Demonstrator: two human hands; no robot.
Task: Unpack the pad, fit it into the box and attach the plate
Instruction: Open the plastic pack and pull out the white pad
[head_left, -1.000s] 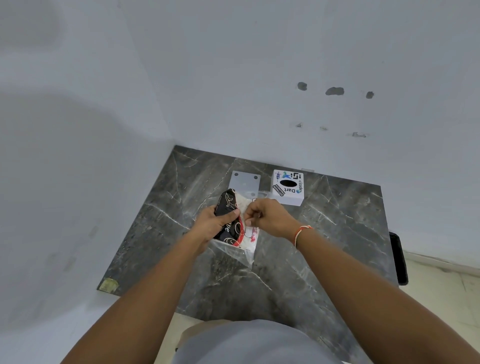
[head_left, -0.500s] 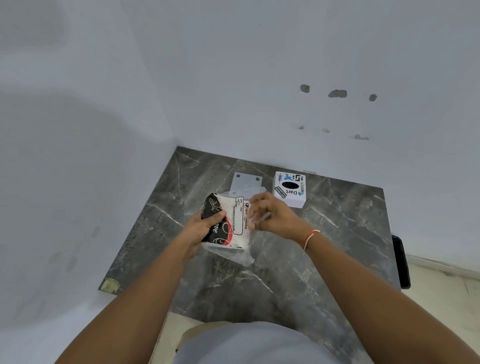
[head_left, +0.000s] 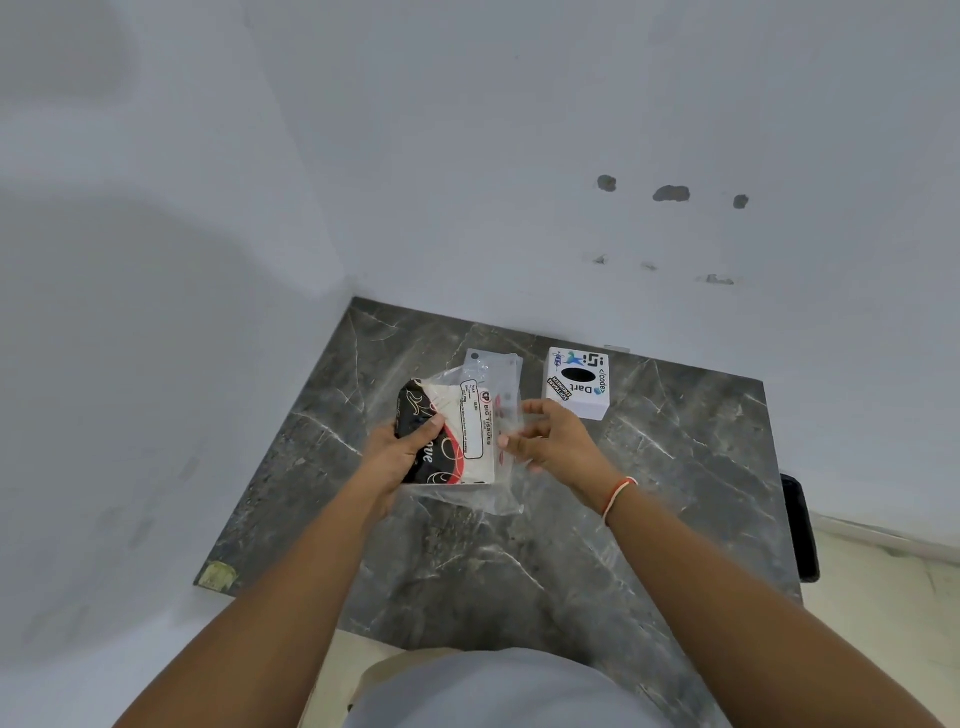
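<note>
Two hands open a tissue pack over a dark marbled desk.

At the centre of the frame the left hand (head_left: 402, 457) grips the black-and-red end of the pad (head_left: 449, 436), a tissue pack labelled "BIG TISSUES", while the right hand (head_left: 550, 441) pinches the loose clear wrapper (head_left: 501, 415) at its right side, fingers (head_left: 514, 441) spread. Just above the pack a pale plate (head_left: 491, 361) with a corner hole lies flat on the desk (head_left: 649, 493). To its right stands the white box (head_left: 576, 383), stickered, with a dark oval opening on top. A thread band (head_left: 615, 496) circles the right wrist.
</note>
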